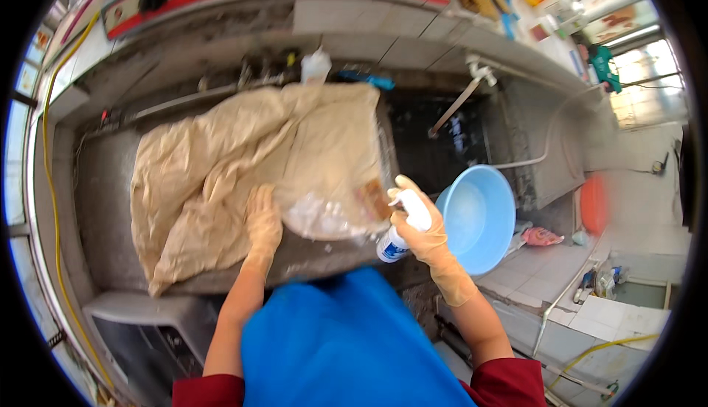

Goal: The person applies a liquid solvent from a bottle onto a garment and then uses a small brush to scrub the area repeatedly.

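A crumpled beige cloth item (332, 141) lies spread over a grey slab, with white foam on its lower right part and a brown-red patch near its right edge. My left hand (264, 219), in a pale translucent glove, rests on the lower middle of the cloth with nothing held. My right hand (423, 230), gloved the same way, grips a white trigger spray bottle (391, 245) with a blue label. The bottle is upright, slightly tilted, just off the cloth's lower right corner. Its nozzle points left towards the cloth.
A light blue plastic basin (480, 219) stands right of my right hand. Behind it is a dark water-filled sink (464, 130) with a pipe hanging over it. A whitish bottle (316, 67) and a blue brush (368, 79) are behind the cloth. A grey machine (149, 324) stands at lower left.
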`<state>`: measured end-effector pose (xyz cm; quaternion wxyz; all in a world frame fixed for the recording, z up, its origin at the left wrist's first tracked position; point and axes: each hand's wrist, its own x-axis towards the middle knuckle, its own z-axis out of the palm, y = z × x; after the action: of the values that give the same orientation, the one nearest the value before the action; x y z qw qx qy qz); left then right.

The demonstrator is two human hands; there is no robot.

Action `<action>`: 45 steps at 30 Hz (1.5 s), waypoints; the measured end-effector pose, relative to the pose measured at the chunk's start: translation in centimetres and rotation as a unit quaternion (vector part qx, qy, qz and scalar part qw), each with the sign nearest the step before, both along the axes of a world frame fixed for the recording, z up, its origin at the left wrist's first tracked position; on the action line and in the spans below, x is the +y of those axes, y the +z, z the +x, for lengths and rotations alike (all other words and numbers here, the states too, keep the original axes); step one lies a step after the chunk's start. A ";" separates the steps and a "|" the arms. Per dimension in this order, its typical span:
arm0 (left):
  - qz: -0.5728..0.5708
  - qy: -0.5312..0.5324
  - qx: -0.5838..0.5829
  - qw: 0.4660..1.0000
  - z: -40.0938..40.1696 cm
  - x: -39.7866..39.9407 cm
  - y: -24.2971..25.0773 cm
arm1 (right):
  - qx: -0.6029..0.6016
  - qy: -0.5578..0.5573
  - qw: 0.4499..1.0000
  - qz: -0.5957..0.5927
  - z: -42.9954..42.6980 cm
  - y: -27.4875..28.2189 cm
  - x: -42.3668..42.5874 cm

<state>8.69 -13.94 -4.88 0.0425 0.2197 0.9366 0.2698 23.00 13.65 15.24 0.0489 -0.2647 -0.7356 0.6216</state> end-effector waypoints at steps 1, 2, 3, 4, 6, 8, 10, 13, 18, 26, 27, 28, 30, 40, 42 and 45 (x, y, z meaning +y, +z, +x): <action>-0.026 0.011 0.019 0.999 0.1 0.3 -0.4 | 0.046 -0.016 0.999 0.022 -1.5 0.8 1.9; -0.056 0.026 0.037 0.997 0.5 0.1 -1.2 | 0.092 -0.043 0.995 -0.011 -3.7 2.7 3.5; -0.049 0.036 0.066 0.996 0.6 0.3 -2.1 | 0.182 -0.059 0.982 -0.007 -5.8 4.0 5.7; -0.047 0.050 0.094 0.993 0.6 0.4 -3.0 | 0.240 -0.063 0.966 0.069 -8.4 5.5 8.2; -0.047 0.062 0.088 0.993 0.9 0.4 -3.3 | 0.265 -0.122 0.942 0.165 -13.4 8.3 13.2; -0.041 0.070 0.085 0.993 0.0 1.4 -3.2 | 0.299 -0.155 0.920 0.200 -17.6 10.3 20.2; -0.039 0.076 0.067 0.994 -0.6 2.2 -3.4 | 0.327 -0.191 0.895 0.237 -21.5 12.1 27.3; -0.042 0.076 0.051 0.995 -1.0 2.2 -3.9 | 0.371 -0.212 0.857 0.287 -26.7 15.6 34.2; -0.047 0.080 0.044 0.995 -1.1 2.3 -3.6 | 0.346 -0.268 0.801 0.409 -31.2 17.1 39.0; -0.063 0.091 0.035 0.993 -1.4 2.2 -3.4 | 0.464 -0.295 0.794 0.258 -38.4 14.9 45.0; -0.061 0.091 0.024 0.994 -1.3 2.1 -3.6 | 0.467 -0.292 0.796 0.252 -39.3 14.7 44.6; -0.059 0.091 0.014 0.994 -1.3 2.0 -3.9 | 0.450 -0.321 0.793 0.256 -40.3 14.5 44.1; -0.058 0.098 0.026 0.993 -1.0 1.9 -4.0 | 0.408 -0.347 0.793 0.293 -41.8 13.9 42.6; -0.062 0.076 0.038 0.994 -0.3 1.0 -4.4 | 0.039 -0.289 0.823 0.487 -42.0 15.1 43.2; -0.113 0.097 -0.012 0.989 0.3 0.9 -4.8 | 0.133 -0.235 0.797 0.540 -40.1 15.1 42.5; -0.170 0.117 -0.077 0.975 -0.3 1.2 -4.1 | 0.295 -0.168 0.829 0.443 -33.9 12.0 35.2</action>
<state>8.39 -12.75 -9.03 0.1190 0.0771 0.9819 0.1255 -10.95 48.86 27.25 0.4795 -0.1376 -0.8269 0.2594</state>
